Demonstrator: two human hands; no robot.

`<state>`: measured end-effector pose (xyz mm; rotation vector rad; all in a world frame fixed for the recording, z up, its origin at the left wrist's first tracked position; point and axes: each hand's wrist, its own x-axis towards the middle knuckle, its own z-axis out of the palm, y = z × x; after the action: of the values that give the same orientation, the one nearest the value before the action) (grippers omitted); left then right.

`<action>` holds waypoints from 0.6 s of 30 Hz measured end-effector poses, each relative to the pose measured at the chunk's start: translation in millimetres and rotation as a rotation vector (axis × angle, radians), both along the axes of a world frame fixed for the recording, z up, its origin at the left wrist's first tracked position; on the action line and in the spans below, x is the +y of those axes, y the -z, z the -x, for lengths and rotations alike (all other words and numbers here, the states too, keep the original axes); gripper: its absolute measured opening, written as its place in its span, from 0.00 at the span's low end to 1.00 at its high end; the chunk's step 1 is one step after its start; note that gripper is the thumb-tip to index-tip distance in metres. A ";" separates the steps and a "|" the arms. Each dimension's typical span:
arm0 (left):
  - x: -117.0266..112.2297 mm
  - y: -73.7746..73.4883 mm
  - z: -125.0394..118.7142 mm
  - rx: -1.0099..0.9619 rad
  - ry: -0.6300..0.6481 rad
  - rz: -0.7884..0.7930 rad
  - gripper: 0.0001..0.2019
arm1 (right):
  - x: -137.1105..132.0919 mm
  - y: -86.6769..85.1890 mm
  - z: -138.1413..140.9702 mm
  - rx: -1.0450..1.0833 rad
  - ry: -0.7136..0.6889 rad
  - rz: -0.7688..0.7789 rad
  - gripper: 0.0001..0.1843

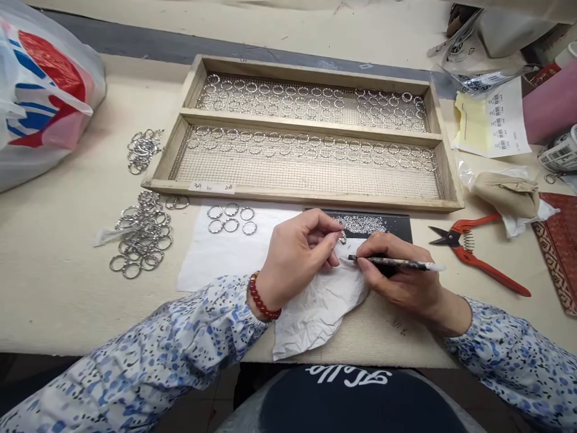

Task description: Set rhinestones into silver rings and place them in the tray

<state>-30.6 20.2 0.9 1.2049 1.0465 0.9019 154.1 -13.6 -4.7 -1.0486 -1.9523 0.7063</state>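
Observation:
My left hand (297, 258) pinches a small silver ring (343, 237) between thumb and forefinger; fingers cover much of it. A slim pen-shaped tool (401, 263) with a dark tip and whitish rear end is gripped in my right hand (406, 279), its tip just apart from the ring. Beneath both hands lies a crumpled white tissue (311, 319). Right behind them sits a black tray (400, 226) holding many tiny sparkling stones (360, 224). Several silver rings (231, 225) lie in two rows on a flat white sheet (192, 267) to the left.
A two-section wooden frame (297, 195) with mesh holds rows of rings. Loose ring piles (146, 231) lie left, near a plastic bag (45, 102). At right are red-handled cutters (478, 255), a beige wrapped bundle (507, 192) and a label sheet (507, 123).

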 end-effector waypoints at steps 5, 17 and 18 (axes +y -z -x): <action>1.7 0.3 1.6 0.009 0.017 0.046 0.03 | -0.2 0.8 -0.5 -0.011 0.007 0.000 0.05; 3.2 -1.4 4.6 -0.003 0.037 0.078 0.04 | 0.3 0.3 0.2 -0.001 -0.008 -0.006 0.05; 2.8 -1.6 4.7 -0.003 0.038 0.077 0.04 | -0.4 -0.2 -0.6 0.015 0.000 0.007 0.05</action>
<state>-35.2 23.0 2.5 1.1548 1.0441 0.8266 154.7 -14.0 -4.5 -1.0441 -1.9382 0.7197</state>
